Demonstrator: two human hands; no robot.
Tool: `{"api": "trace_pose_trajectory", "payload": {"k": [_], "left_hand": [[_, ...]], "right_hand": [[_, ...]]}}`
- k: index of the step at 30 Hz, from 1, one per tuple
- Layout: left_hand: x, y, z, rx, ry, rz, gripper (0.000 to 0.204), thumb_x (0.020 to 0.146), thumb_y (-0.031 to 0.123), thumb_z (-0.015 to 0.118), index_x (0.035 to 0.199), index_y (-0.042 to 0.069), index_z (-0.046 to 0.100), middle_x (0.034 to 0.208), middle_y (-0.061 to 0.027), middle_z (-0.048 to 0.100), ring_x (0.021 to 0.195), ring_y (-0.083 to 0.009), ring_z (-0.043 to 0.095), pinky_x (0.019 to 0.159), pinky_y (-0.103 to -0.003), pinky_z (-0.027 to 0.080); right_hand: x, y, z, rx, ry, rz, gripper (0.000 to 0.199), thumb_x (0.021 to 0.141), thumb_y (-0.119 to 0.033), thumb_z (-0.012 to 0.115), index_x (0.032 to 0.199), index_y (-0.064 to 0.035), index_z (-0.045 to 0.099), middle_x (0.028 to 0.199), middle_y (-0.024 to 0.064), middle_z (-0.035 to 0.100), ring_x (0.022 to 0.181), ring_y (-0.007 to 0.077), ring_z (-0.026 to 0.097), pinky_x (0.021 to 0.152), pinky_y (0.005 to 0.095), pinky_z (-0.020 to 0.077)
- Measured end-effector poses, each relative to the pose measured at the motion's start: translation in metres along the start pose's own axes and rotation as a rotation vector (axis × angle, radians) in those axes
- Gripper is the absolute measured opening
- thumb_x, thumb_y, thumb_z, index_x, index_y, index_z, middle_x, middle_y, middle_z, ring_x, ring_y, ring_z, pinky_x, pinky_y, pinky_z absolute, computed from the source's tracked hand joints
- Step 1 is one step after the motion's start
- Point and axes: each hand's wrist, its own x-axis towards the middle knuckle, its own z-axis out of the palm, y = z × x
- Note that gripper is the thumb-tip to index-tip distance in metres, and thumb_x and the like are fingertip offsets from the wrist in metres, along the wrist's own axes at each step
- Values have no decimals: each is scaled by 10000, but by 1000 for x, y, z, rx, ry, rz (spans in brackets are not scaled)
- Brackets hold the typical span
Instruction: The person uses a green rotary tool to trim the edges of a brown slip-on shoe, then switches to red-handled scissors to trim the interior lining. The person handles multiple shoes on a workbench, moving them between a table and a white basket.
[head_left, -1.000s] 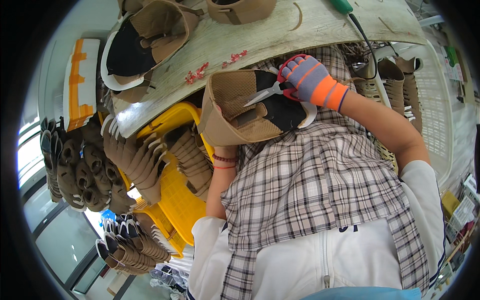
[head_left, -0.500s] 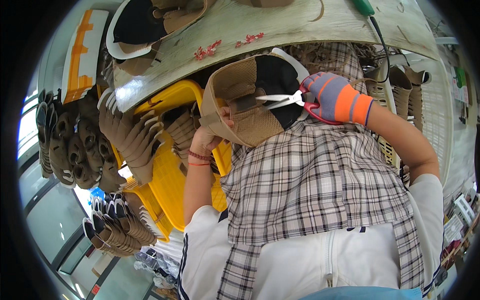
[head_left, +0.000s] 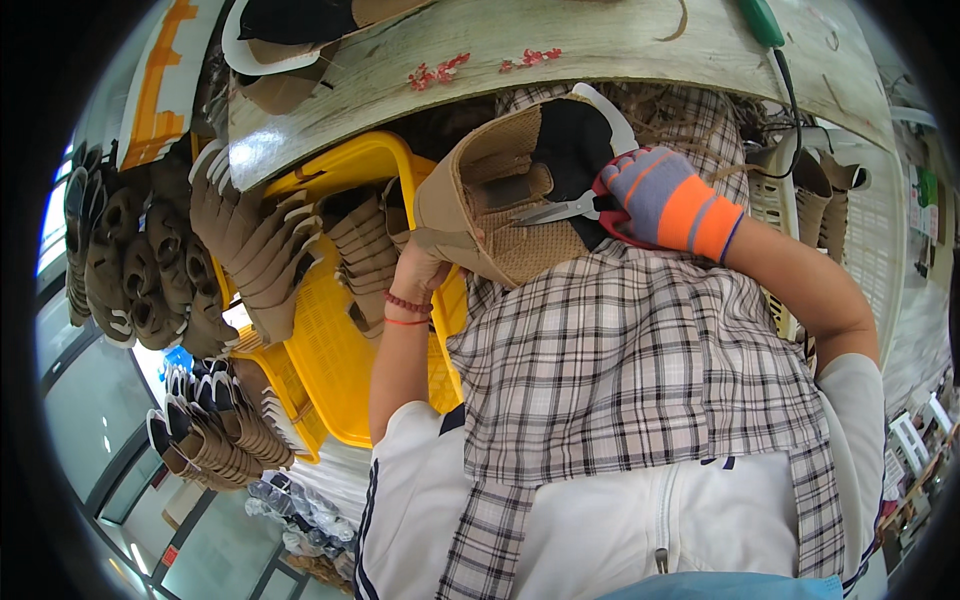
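Observation:
A tan mesh shoe upper (head_left: 452, 200) with a black lining and a white stiff rim piece is held up over my lap, its inside facing me. My bare left hand (head_left: 425, 265) grips its lower left edge, fingers partly hidden behind and inside it. In a grey and orange glove, my right hand (head_left: 668, 200) is closed round the red handles of a pair of scissors (head_left: 560, 211). The scissor blades reach inside the upper, almost together, with the tips against the mesh below a tan strap (head_left: 515, 188).
A pale worktable (head_left: 580, 50) curves ahead, bearing another upper (head_left: 300, 25) and a green-handled tool (head_left: 763, 22) with a black cord. To the left are a yellow basket (head_left: 330, 370) and stacked uppers (head_left: 262, 240). A cream crate (head_left: 775, 215) with uppers stands at right.
The scissor blades have come closer together and moved down from the strap to the mesh beneath it. The upper is tilted a little differently in my left hand.

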Motion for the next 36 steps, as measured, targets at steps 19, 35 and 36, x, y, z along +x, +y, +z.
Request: {"api": "trace_pose_trajectory", "payload": {"k": [19, 35, 36], "left_hand": [[-4, -8, 2, -208, 234, -31, 279, 742, -61, 720, 1003, 13, 656, 954, -54, 648, 847, -152, 623, 747, -296, 534], [-2, -8, -1, -174, 205, -12, 305, 731, -64, 725, 1019, 3, 650, 982, -66, 650, 874, -149, 619, 764, -275, 527], [-2, -8, -1, -177, 198, -10, 309, 731, -63, 726, 1024, 0, 649, 995, -70, 649, 881, -150, 618, 765, -276, 527]], "right_hand": [[30, -29, -2, -232, 100, -31, 295, 737, -247, 656, 968, -64, 643, 887, 98, 663, 839, 234, 639, 671, 367, 488], [32, -31, 1, -192, 125, 31, 233, 760, -280, 644, 877, -79, 659, 767, 93, 669, 747, 252, 666, 608, 377, 509], [29, -29, -7, -119, 41, 80, 245, 773, -289, 641, 884, -71, 652, 759, 98, 665, 742, 258, 665, 623, 373, 509]]}}
